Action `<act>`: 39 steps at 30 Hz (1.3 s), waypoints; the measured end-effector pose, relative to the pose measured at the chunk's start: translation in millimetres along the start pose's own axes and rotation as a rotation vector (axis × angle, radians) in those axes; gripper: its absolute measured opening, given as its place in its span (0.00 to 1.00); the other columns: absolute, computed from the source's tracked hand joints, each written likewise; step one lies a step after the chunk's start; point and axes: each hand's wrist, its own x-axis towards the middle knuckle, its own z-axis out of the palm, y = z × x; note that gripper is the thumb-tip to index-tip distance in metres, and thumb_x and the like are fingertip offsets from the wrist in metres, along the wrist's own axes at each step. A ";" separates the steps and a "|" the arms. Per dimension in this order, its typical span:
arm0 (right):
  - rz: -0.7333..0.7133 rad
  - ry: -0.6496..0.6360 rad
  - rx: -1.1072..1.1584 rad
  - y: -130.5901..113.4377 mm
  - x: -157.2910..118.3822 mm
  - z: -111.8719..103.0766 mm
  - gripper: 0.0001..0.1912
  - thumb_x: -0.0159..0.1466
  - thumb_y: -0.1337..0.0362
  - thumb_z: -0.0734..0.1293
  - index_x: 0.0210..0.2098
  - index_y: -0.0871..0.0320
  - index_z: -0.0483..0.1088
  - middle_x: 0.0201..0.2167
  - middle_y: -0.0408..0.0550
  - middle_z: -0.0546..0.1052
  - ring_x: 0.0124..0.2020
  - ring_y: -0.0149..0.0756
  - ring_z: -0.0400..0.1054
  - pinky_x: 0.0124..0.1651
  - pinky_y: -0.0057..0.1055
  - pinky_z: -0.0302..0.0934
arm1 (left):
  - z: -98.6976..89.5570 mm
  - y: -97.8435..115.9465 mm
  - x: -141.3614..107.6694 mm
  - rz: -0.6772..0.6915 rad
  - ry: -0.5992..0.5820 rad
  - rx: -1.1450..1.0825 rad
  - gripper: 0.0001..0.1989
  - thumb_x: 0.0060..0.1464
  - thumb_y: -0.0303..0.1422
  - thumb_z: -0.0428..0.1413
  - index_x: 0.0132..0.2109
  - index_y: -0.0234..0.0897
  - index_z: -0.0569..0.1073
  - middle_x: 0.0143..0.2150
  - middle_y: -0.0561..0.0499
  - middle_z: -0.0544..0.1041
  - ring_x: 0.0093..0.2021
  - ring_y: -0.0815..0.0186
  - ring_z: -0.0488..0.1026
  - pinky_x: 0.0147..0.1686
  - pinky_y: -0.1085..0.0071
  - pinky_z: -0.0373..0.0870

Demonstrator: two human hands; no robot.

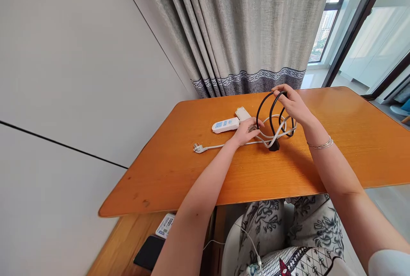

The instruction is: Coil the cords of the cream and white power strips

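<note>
My right hand [291, 103] is raised above the table with its fingers closed around loops of a black cable [271, 116]. These loops hang down through a coiled white cable [283, 133], and the two look tangled together. A black plug end [274, 145] rests on the table below them. My left hand [247, 131] is low over the table, thumb and fingers around the white cable; its exact grip is partly hidden. Just left of it lies a white power strip [226, 125] with blue panels. A white plug [199, 148] on its cord lies nearer to me.
A white rectangular block [242, 114] lies behind my left hand on the orange wooden table [346, 139]. Grey curtains [256, 33] hang at the back edge, and a pale wall [80, 75] borders the left. Below the front left are a dark phone-like slab [149, 250] and a white card-like item [165, 225].
</note>
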 end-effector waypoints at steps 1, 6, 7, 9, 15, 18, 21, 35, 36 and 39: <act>-0.002 -0.007 -0.014 0.4 -0.1 0.0 0.20 0.68 0.46 0.64 0.44 0.57 0.72 0.42 0.48 0.74 0.44 0.37 0.66 0.51 0.35 0.60 | 1.7 4.0 0.1 -0.011 -0.014 -0.062 0.10 0.50 0.35 0.58 0.39 0.36 0.76 0.41 0.44 0.80 0.43 0.57 0.76 0.46 0.63 0.72; -0.031 -0.025 -0.084 1.9 0.0 -0.2 0.22 0.70 0.45 0.62 0.51 0.56 0.73 0.47 0.52 0.76 0.46 0.40 0.67 0.54 0.39 0.62 | 10.1 26.1 3.3 -0.083 -0.119 -0.323 0.29 0.46 0.58 0.62 0.39 0.35 0.76 0.25 0.54 0.67 0.25 0.69 0.62 0.28 0.70 0.60; -0.048 -0.020 -0.113 2.3 0.0 -0.2 0.23 0.71 0.46 0.62 0.51 0.55 0.74 0.48 0.53 0.76 0.48 0.42 0.67 0.55 0.40 0.62 | 10.8 30.3 4.1 -0.093 -0.124 -0.336 0.31 0.45 0.61 0.62 0.38 0.35 0.76 0.23 0.56 0.64 0.23 0.71 0.58 0.26 0.71 0.56; -0.096 0.015 -0.215 3.0 -0.2 0.0 0.23 0.72 0.46 0.60 0.52 0.54 0.75 0.49 0.54 0.76 0.52 0.46 0.67 0.58 0.43 0.61 | 11.1 38.0 5.3 -0.119 -0.126 -0.330 0.32 0.43 0.62 0.62 0.36 0.34 0.78 0.22 0.57 0.61 0.23 0.72 0.55 0.25 0.71 0.52; -0.071 0.155 -0.590 -2.1 -4.9 -3.3 0.26 0.71 0.44 0.60 0.53 0.53 0.79 0.43 0.58 0.75 0.48 0.53 0.68 0.52 0.48 0.63 | 7.2 54.6 6.0 -0.168 -0.067 -0.243 0.23 0.45 0.52 0.66 0.32 0.34 0.81 0.20 0.56 0.63 0.23 0.72 0.56 0.24 0.72 0.52; 0.103 0.016 -0.646 -11.0 -7.0 -10.8 0.25 0.70 0.43 0.61 0.48 0.53 0.81 0.37 0.56 0.78 0.42 0.50 0.71 0.42 0.40 0.61 | 1.2 59.2 6.5 -0.165 0.012 -0.193 0.20 0.45 0.49 0.65 0.25 0.35 0.76 0.20 0.56 0.65 0.22 0.72 0.56 0.24 0.72 0.53; 0.145 -0.057 -0.586 -20.2 -7.7 -18.4 0.26 0.70 0.42 0.61 0.37 0.55 0.81 0.29 0.52 0.77 0.35 0.44 0.70 0.36 0.35 0.56 | -8.9 63.6 6.5 -0.175 0.097 -0.190 0.19 0.44 0.47 0.64 0.24 0.36 0.71 0.19 0.57 0.63 0.23 0.72 0.58 0.25 0.72 0.57; 0.030 -0.119 -0.007 -15.9 -9.7 5.8 0.34 0.61 0.46 0.71 0.59 0.60 0.68 0.49 0.56 0.77 0.48 0.45 0.74 0.52 0.42 0.70 | -28.0 83.8 13.8 -0.130 0.357 -0.136 0.06 0.48 0.33 0.61 0.33 0.36 0.74 0.28 0.55 0.70 0.23 0.74 0.60 0.23 0.75 0.58; 0.035 -0.154 0.013 -15.4 -10.9 7.9 0.37 0.60 0.46 0.72 0.63 0.59 0.66 0.52 0.58 0.75 0.51 0.46 0.74 0.53 0.43 0.71 | -27.3 87.4 14.9 -0.114 0.341 -0.120 0.06 0.49 0.34 0.62 0.33 0.36 0.74 0.29 0.54 0.72 0.24 0.74 0.61 0.24 0.75 0.59; 0.064 -0.268 0.094 -17.3 -15.6 11.7 0.48 0.61 0.47 0.72 0.73 0.53 0.51 0.59 0.58 0.72 0.50 0.46 0.75 0.50 0.42 0.73 | -29.8 95.0 20.2 -0.056 0.322 -0.135 0.10 0.54 0.39 0.62 0.35 0.36 0.76 0.30 0.52 0.75 0.28 0.70 0.68 0.28 0.74 0.64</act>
